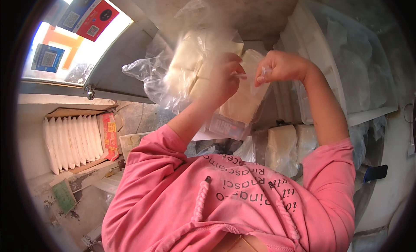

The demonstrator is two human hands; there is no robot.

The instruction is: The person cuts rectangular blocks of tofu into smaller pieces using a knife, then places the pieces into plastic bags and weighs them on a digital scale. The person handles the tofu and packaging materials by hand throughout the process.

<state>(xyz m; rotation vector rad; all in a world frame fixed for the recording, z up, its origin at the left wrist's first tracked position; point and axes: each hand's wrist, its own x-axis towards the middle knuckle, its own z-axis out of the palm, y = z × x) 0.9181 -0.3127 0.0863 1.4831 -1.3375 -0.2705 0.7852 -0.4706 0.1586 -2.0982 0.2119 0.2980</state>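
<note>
My left hand [224, 78] is in front of me, its fingers closed on a twisted bit of clear plastic. My right hand [282, 68], a little to its right, pinches another bit of thin clear plastic. Both bits seem to belong to the mouth of a clear plastic bag [245, 106] below the hands, which holds a pale yellow rectangular stack and has printing at its near end. Beyond my left hand and partly hidden by it lies a larger, loose clear bag [152, 78] with pale yellow slabs [185, 62] in it. Haze or blur softens the area around my left hand.
A white plastic crate [325, 57] with translucent bags stands at the right. More bagged pale blocks [281, 148] sit below my right forearm. At left, a carton [110, 135] holds a row of white packets [74, 140], under a window frame with a metal knob [90, 92].
</note>
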